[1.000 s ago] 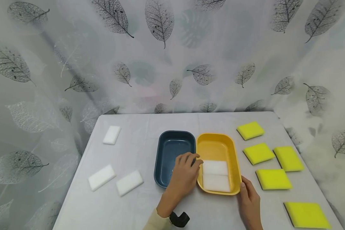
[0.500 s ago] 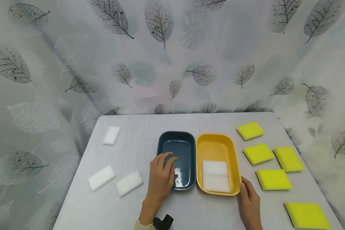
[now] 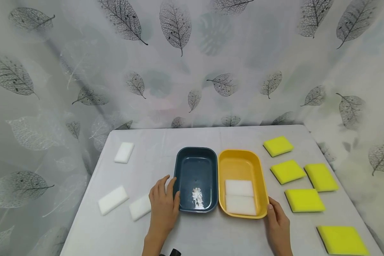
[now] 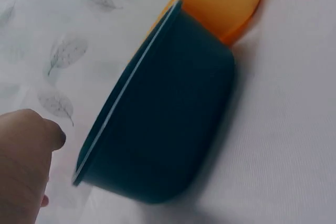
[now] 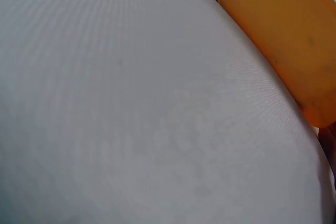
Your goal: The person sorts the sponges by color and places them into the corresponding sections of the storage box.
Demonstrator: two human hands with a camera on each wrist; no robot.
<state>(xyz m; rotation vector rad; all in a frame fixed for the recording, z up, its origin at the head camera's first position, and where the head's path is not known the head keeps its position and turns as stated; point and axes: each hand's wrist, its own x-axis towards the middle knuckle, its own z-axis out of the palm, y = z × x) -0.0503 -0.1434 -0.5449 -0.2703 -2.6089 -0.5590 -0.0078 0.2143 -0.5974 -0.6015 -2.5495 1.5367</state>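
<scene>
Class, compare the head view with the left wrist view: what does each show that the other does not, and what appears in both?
Only the head view shows the five yellow sponges, the white blocks on the table and in the yellow tray, the right hand at that tray's corner, and the inside floor of the blue tray.

Only the left wrist view shows the blue tray's side from outside, down to its base.

Both show the two trays, the left hand, the table's white surface and the leaf-patterned curtain.
</scene>
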